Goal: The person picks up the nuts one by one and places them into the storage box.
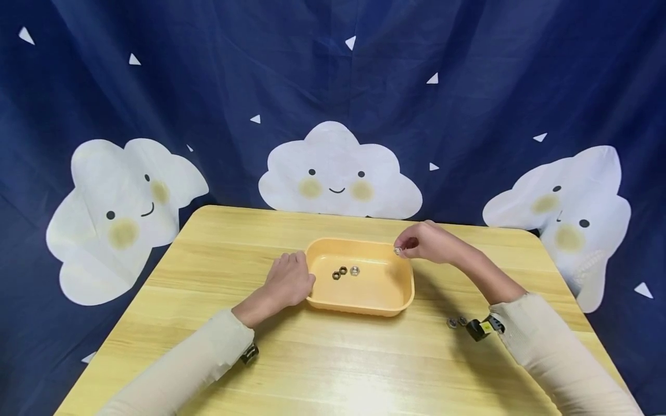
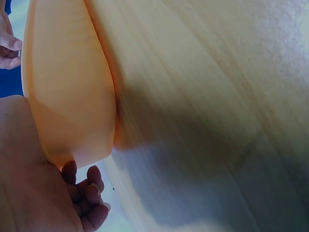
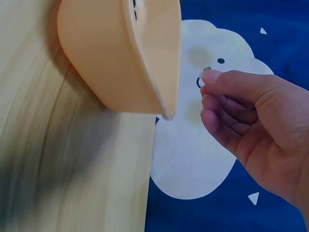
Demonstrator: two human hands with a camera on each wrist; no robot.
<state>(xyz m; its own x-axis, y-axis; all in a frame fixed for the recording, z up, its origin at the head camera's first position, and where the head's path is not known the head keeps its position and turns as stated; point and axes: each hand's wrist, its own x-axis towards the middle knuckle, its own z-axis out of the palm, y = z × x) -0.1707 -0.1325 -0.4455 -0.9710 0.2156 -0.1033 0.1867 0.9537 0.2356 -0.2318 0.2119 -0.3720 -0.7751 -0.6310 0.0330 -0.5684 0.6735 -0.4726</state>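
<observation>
So, what's on the surface [image 1: 198, 266]?
Orange tray [image 1: 377, 284], centred toward the far edge.
Contacts?
Left hand [image 1: 288, 280] clamped on its left rim, right hand [image 1: 430, 241] pinching a nut [image 1: 398, 251] over its far right corner. Three nuts [image 1: 355, 271] inside, two loose nuts [image 1: 451, 323] toward the surface's right edge.

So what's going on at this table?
A person's left hand holds the left end of a pale orange, rounded rectangular tray on a light wood-grain table. Their right hand pinches a small silvery metal nut near the tray's far right corner. Inside lie two dark metal nuts and one shiny silver nut. Two more metal nuts lie on the table, right of the tray.
</observation>
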